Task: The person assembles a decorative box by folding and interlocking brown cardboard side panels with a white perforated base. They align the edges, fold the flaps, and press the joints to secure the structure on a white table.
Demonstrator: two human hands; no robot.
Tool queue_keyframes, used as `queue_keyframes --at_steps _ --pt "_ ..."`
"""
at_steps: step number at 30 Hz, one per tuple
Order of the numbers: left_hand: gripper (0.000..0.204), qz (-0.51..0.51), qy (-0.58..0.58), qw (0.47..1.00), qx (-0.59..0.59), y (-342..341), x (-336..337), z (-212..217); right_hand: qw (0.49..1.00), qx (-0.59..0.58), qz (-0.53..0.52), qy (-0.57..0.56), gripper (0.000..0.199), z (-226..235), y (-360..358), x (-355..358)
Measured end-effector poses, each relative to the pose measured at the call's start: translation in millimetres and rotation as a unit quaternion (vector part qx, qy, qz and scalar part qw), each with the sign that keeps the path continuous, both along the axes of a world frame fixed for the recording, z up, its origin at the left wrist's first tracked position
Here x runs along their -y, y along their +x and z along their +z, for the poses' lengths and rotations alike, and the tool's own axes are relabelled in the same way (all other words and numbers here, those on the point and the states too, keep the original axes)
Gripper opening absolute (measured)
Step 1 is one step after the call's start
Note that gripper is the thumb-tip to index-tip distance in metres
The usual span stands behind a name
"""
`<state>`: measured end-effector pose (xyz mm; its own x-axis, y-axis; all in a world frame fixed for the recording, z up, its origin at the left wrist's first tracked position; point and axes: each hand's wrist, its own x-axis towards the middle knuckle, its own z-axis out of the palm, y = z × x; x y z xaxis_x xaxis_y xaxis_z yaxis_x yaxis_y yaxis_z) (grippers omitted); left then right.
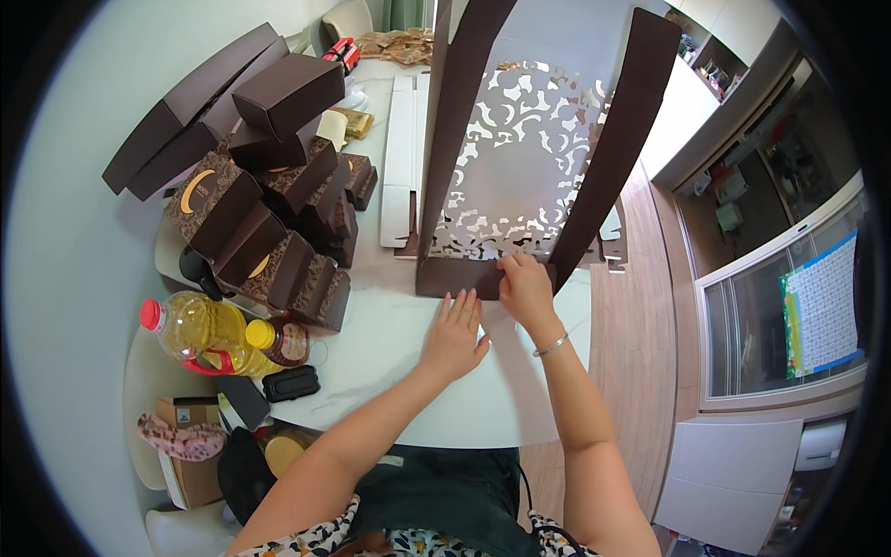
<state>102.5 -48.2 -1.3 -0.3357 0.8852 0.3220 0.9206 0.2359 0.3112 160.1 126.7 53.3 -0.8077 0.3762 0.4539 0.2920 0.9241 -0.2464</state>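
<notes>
In front of me on the white table stands a long dark brown cardboard box, partly folded up, with tall side walls and a clear, scroll-patterned window panel between them. My right hand is closed on its near end panel, close to the right corner, fingers curled over the edge. Lying flat, with fingers stretched out, my left hand touches the lower edge of that same panel with its fingertips. A bracelet circles my right wrist.
On the left rises a pile of folded brown boxes. Nearer stand an oil bottle, a yellow-capped jar and a black case. Flat white card pieces lie left of the box. A wooden floor runs along the right.
</notes>
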Motion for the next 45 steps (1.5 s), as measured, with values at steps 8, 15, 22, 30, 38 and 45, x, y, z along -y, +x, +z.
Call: queue_keyframes --at_steps 8,15,22,30,38,45 --pt "0.065 -0.008 0.002 1.000 -0.008 -0.9 -0.6 -1.0 0.997 -0.008 -0.075 0.033 0.012 -14.1 -17.1 0.1" --pt "0.064 -0.011 0.006 1.000 -0.010 -1.5 -2.6 -2.2 0.994 -0.038 -0.067 -0.071 0.007 -26.0 -19.2 -11.5" --pt "0.063 -0.007 0.012 1.000 -0.017 -1.4 -1.6 -3.7 0.996 -0.029 0.003 -0.083 0.008 -14.6 -12.6 -7.3" --pt "0.063 -0.009 0.009 1.000 -0.025 -0.4 -3.0 -2.8 0.990 -0.005 -0.064 -0.128 0.011 -21.6 -16.4 -6.2" --pt "0.064 -0.005 0.014 0.999 -0.030 -1.1 -2.5 -4.0 0.980 0.068 -0.141 -0.126 0.021 -23.0 -27.9 -1.9" --pt "0.065 -0.006 0.007 1.000 -0.026 -1.0 -2.2 -3.2 0.970 0.077 -0.182 -0.142 0.011 -12.9 -33.6 3.3"
